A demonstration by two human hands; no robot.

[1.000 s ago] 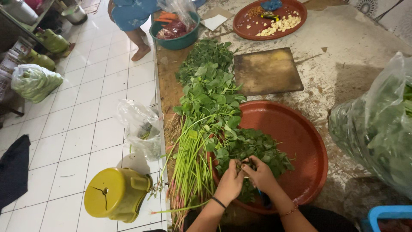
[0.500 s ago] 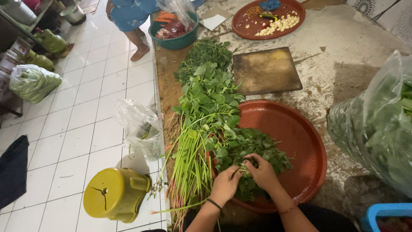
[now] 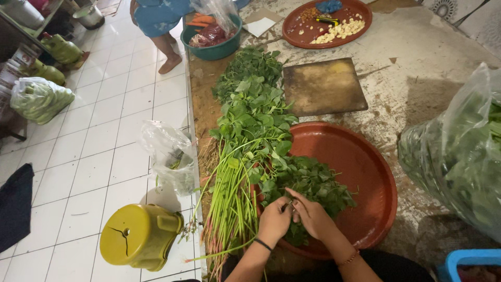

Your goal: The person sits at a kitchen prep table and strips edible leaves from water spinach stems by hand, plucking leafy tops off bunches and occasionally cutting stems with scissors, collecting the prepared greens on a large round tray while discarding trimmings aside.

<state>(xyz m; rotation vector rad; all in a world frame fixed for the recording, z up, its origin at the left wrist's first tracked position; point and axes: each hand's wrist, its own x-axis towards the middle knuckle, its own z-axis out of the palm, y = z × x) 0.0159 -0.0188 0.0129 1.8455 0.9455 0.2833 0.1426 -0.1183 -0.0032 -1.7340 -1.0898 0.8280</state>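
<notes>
My left hand [image 3: 273, 221] and my right hand [image 3: 311, 214] meet over the near rim of a big red round tray [image 3: 360, 172]. Both pinch a thin green stem [image 3: 288, 205] between them. A heap of plucked green leaves [image 3: 308, 183] lies in the tray just beyond my fingers. To the left, a long bundle of leafy greens with pale green stems [image 3: 237, 156] lies along the counter, stems toward me.
A wooden cutting board [image 3: 323, 86] lies beyond the tray. Farther back are a red tray with garlic cloves [image 3: 329, 23] and a teal bowl [image 3: 211, 39]. A clear bag of greens [image 3: 459, 151] stands right. On the tiled floor: yellow container [image 3: 138, 237], plastic bag [image 3: 169, 156], another person's legs [image 3: 167, 47].
My hands have stayed together at the tray's near rim, fingers shifting slightly on the stem. The view moved a little closer.
</notes>
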